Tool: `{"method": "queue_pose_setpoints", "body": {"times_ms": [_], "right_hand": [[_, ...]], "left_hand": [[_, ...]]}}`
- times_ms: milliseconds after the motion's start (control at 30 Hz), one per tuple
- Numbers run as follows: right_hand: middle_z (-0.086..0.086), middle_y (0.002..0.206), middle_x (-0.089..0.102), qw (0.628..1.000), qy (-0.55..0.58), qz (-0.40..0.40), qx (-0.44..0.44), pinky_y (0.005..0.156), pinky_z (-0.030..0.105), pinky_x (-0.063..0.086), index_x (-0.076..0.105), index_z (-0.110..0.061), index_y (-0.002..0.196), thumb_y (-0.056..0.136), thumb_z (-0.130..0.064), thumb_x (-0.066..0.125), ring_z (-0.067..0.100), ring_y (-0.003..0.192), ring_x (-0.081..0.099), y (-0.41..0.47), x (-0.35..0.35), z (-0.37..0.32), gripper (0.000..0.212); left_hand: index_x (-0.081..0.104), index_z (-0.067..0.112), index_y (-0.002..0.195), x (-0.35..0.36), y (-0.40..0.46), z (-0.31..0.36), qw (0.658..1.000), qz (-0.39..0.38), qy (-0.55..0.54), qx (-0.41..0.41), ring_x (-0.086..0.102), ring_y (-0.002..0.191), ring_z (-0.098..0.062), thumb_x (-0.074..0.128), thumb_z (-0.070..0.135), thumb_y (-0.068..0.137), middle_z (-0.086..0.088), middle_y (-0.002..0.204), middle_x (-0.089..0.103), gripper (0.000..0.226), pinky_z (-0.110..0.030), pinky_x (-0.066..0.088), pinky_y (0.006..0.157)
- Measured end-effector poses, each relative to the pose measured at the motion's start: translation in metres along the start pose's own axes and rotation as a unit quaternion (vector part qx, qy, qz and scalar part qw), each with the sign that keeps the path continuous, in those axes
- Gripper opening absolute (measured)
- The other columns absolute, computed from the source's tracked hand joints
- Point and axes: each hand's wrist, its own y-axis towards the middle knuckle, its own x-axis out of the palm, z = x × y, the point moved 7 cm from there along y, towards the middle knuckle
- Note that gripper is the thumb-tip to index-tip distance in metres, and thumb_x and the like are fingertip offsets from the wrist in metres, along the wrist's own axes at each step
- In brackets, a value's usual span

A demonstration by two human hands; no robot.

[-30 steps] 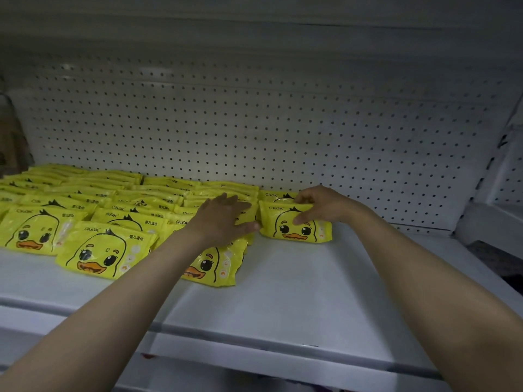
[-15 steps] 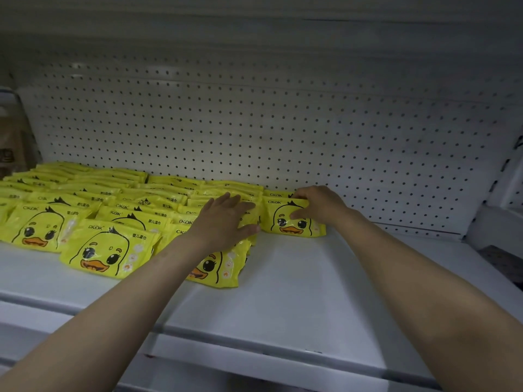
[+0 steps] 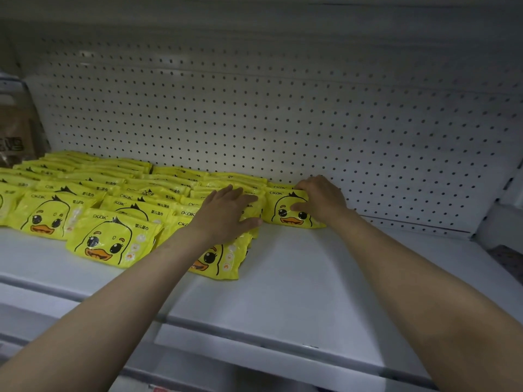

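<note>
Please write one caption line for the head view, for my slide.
Left hand flat on a row of yellow duck packs, right hand holding the rightmost pack on a white shelf.

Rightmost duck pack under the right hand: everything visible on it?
The rightmost duck pack is a glossy yellow soft-plastic pouch printed with a cartoon duck face: black eyes, orange bill, black tuft, lettering top left. It sits on the white shelf at the right end of the rows, face tipped toward the camera. The right hand grips it, fingers over its top edge, thumb on its face.
</note>
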Motion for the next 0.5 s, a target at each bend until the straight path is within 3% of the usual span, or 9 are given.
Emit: {"method": "queue_pose_setpoints", "body": {"times_ms": [267,400,500], "right_hand": [[0.005,0.129,0.056,0.998,-0.045,-0.034,0.035,0.085,0.035,0.041,0.053,-0.022,0.132,0.083,-0.039,0.072,0.024,0.123,0.044,-0.008,-0.012,-0.019,0.055],[0.006,0.131,0.057,0.998,-0.03,-0.05,0.034,0.083,0.033,0.042,0.056,-0.022,0.131,0.085,-0.042,0.069,0.026,0.12,0.051,-0.012,-0.036,-0.052,0.052],[0.005,0.136,0.055,0.998,-0.005,-0.067,0.004,0.087,0.032,0.045,0.055,-0.024,0.133,0.086,-0.045,0.067,0.025,0.121,0.053,-0.015,-0.058,-0.099,0.053]], "left_hand": [[0.037,0.032,0.147,-0.009,-0.001,0.002,0.999,-0.035,-0.025,-0.02,0.013,0.148,-0.024,0.05,0.06,0.09,-0.004,0.158,0.028,0.065,-0.044,0.016,0.119],[0.044,0.023,0.144,-0.037,-0.013,-0.012,0.995,-0.017,-0.089,-0.045,0.038,0.137,-0.025,0.055,0.058,0.089,-0.007,0.145,0.047,0.066,-0.036,0.035,0.109],[0.048,0.019,0.14,-0.077,-0.039,-0.036,0.991,0.037,-0.107,-0.074,0.052,0.124,-0.028,0.065,0.048,0.087,-0.009,0.138,0.055,0.063,-0.033,0.041,0.097]]}}
